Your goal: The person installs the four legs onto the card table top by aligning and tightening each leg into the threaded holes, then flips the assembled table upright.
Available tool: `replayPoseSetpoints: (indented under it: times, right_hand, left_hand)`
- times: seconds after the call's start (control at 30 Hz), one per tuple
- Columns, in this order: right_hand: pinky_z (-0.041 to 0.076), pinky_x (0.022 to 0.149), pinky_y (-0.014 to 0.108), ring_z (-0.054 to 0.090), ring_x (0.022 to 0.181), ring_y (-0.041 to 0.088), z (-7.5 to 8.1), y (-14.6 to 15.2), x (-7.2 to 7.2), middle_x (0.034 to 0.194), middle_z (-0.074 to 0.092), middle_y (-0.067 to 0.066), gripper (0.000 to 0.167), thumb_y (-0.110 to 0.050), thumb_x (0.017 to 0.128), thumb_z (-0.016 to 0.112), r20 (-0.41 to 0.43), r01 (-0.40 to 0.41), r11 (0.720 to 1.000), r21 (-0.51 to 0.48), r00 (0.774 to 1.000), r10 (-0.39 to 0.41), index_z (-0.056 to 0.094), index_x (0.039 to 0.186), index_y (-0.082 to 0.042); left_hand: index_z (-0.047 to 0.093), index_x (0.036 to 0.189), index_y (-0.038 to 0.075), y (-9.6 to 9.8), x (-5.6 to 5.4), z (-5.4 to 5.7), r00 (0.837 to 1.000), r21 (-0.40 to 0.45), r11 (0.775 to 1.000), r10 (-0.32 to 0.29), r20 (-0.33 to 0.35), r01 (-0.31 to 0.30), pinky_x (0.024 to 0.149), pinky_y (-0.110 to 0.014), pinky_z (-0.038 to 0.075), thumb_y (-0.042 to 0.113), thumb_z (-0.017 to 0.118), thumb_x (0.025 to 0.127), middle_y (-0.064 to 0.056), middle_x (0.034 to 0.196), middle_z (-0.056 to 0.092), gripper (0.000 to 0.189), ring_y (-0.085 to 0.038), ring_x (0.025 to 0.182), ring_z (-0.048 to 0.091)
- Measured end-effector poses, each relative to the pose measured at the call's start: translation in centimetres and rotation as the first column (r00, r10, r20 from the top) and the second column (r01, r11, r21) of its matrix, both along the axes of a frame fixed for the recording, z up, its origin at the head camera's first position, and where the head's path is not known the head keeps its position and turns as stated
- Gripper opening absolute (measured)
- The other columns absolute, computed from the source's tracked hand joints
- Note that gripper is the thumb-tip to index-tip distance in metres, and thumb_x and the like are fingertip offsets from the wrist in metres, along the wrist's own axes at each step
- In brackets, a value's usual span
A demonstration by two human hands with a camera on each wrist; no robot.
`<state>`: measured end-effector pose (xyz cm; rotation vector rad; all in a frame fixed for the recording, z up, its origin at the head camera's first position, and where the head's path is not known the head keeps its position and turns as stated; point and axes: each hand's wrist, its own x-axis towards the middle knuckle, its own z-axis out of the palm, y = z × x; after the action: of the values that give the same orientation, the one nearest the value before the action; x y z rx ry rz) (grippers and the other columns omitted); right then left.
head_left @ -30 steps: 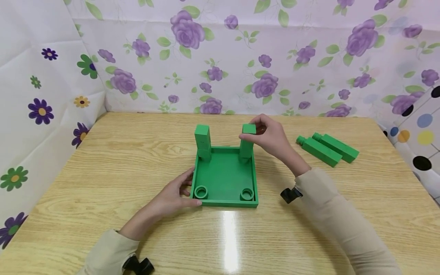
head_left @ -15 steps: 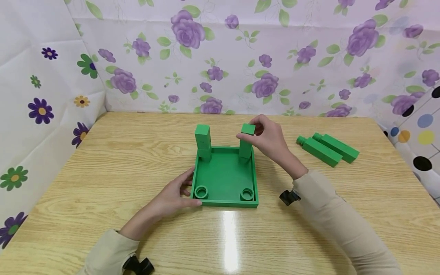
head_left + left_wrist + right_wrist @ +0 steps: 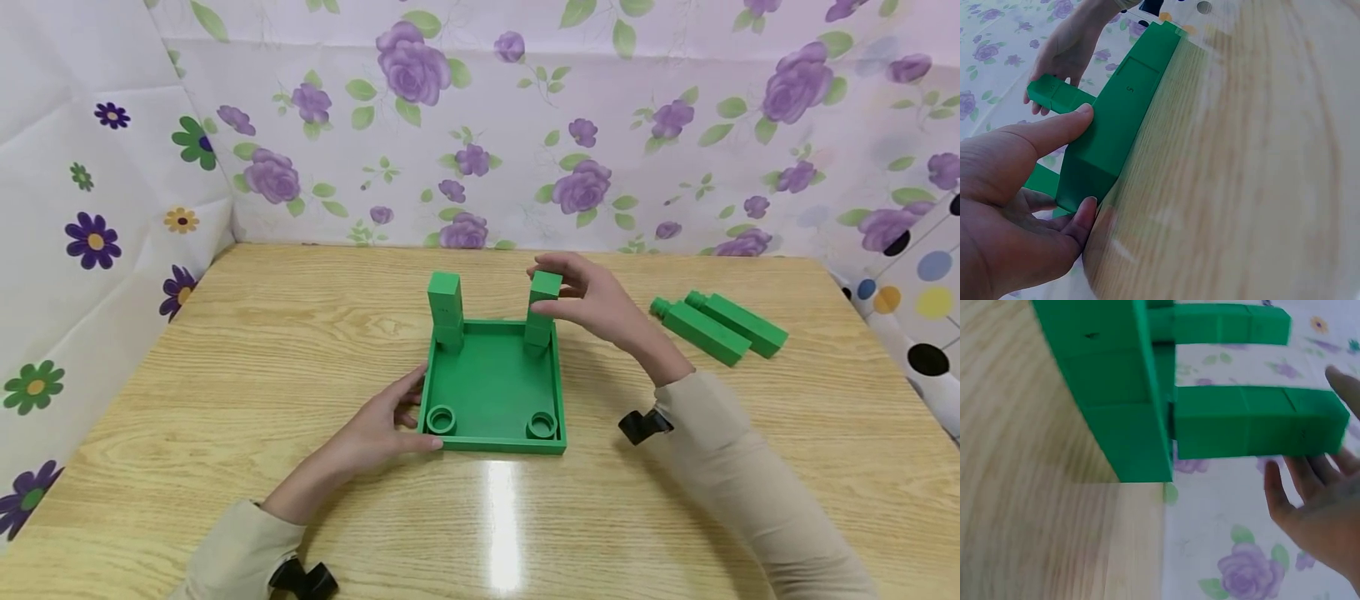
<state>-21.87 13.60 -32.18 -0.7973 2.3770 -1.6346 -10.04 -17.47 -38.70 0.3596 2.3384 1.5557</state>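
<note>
A square green tray (image 3: 495, 375) with a raised rim lies on the table. Square green posts stand upright in its two far corners, the left post (image 3: 446, 304) and the right post (image 3: 542, 321). Round sockets show in the near corners, one at left (image 3: 441, 419) and one at right (image 3: 542, 425). My left hand (image 3: 378, 421) grips the tray's near left corner, thumb on the front rim and fingers along the left side. Around the top of the right post, my right hand (image 3: 600, 304) has its fingers spread loosely; in the right wrist view the thumb stands off the post (image 3: 1260, 422).
Two more green posts with knobbed ends, a nearer one (image 3: 705, 333) and a farther one (image 3: 742, 323), lie side by side at right on the wooden table (image 3: 225, 375). A flowered cloth (image 3: 465, 125) hangs behind the table's far edge.
The fingers and thumb of my right hand have loosened from the right post, and the hand has shifted slightly to the right. The left hand stays on the tray.
</note>
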Motion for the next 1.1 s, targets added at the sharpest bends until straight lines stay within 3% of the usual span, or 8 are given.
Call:
replayPoseSetpoints:
  times: [0.17, 0.3, 0.43, 0.57, 0.7, 0.8, 0.93, 1.1]
  right_hand:
    - [0.030, 0.108, 0.041, 0.039, 0.134, 0.022, 0.4, 1.1, -0.7, 0.144, 0.046, 0.009, 0.061, -0.012, 0.093, 0.067, 0.106, -0.147, 0.985, -0.088, 0.982, 0.156, 0.040, 0.147, -0.012]
    - [0.035, 0.105, 0.038, 0.038, 0.135, 0.021, 0.5, 1.6, -1.3, 0.146, 0.045, 0.009, 0.061, -0.005, 0.093, 0.063, 0.159, -0.222, 0.967, -0.128, 0.957, 0.241, 0.038, 0.149, -0.009]
    - [0.041, 0.095, 0.032, 0.040, 0.134, 0.021, 0.3, 1.8, -1.8, 0.145, 0.046, 0.009, 0.059, 0.002, 0.094, 0.059, 0.164, -0.274, 0.947, -0.170, 0.939, 0.301, 0.038, 0.148, -0.005]
    - [0.044, 0.087, 0.030, 0.044, 0.130, 0.021, 0.2, 1.8, -2.2, 0.140, 0.050, 0.009, 0.054, 0.005, 0.094, 0.058, 0.146, -0.319, 0.925, -0.208, 0.925, 0.351, 0.047, 0.144, -0.011]
    - [0.046, 0.086, 0.030, 0.046, 0.128, 0.022, 0.2, 1.8, -2.3, 0.135, 0.054, 0.006, 0.052, 0.006, 0.092, 0.059, 0.142, -0.345, 0.912, -0.219, 0.914, 0.380, 0.053, 0.139, -0.014]
    - [0.047, 0.086, 0.031, 0.050, 0.124, 0.021, 0.3, 1.6, -2.2, 0.134, 0.055, 0.007, 0.051, 0.006, 0.091, 0.062, 0.142, -0.331, 0.921, -0.204, 0.921, 0.362, 0.055, 0.138, -0.013]
    - [0.048, 0.084, 0.032, 0.057, 0.108, 0.020, 0.5, 1.3, -1.8, 0.134, 0.055, 0.009, 0.050, 0.002, 0.089, 0.066, 0.153, -0.243, 0.958, -0.152, 0.952, 0.266, 0.055, 0.137, -0.011]
    - [0.046, 0.090, 0.034, 0.053, 0.115, 0.019, 0.5, 1.0, -1.4, 0.136, 0.052, 0.010, 0.053, -0.006, 0.089, 0.070, 0.152, -0.093, 0.995, -0.041, 0.984, 0.098, 0.051, 0.138, -0.006]
  left_hand:
    - [0.021, 0.154, 0.004, 0.0, 0.1, 0.0, 1.000, -0.006, 1.000, 0.005, -0.005, -0.005, 0.086, -0.037, 0.043, 0.010, 0.081, 0.079, -0.016, 0.136, 0.045, 0.096, -0.027, 0.110, 0.048]
    - [0.021, 0.153, 0.003, 0.0, 0.1, 0.0, 1.000, 0.001, 1.000, -0.001, -0.011, 0.001, 0.087, -0.037, 0.043, 0.010, 0.081, 0.079, -0.017, 0.137, 0.045, 0.096, -0.029, 0.111, 0.048]
    - [0.021, 0.153, 0.003, 0.0, 0.1, -0.1, 1.000, 0.007, 1.000, -0.002, -0.014, 0.002, 0.087, -0.037, 0.043, 0.009, 0.081, 0.079, -0.017, 0.137, 0.044, 0.096, -0.029, 0.113, 0.048]
    - [0.022, 0.154, 0.005, 0.1, 0.1, -0.2, 1.000, -0.007, 1.000, 0.007, -0.006, -0.007, 0.087, -0.036, 0.043, 0.010, 0.081, 0.078, -0.015, 0.137, 0.045, 0.096, -0.028, 0.112, 0.048]
    - [0.022, 0.154, 0.007, 0.2, 0.0, -0.3, 1.000, -0.009, 1.000, 0.008, -0.003, -0.008, 0.087, -0.038, 0.044, 0.010, 0.082, 0.077, -0.013, 0.136, 0.046, 0.097, -0.026, 0.109, 0.049]
    - [0.022, 0.154, 0.007, 0.2, -0.1, -0.3, 1.000, -0.008, 1.000, 0.006, -0.006, -0.006, 0.087, -0.038, 0.044, 0.009, 0.082, 0.077, -0.013, 0.135, 0.047, 0.097, -0.025, 0.106, 0.050]
    - [0.022, 0.154, 0.007, 0.2, -0.1, -0.2, 1.000, -0.012, 1.000, 0.008, -0.004, -0.008, 0.087, -0.039, 0.043, 0.009, 0.082, 0.077, -0.013, 0.134, 0.047, 0.097, -0.025, 0.104, 0.049]
    - [0.023, 0.154, 0.007, 0.2, -0.1, -0.3, 1.000, -0.014, 1.000, 0.010, 0.002, -0.010, 0.087, -0.039, 0.043, 0.010, 0.082, 0.077, -0.012, 0.134, 0.047, 0.097, -0.025, 0.104, 0.049]
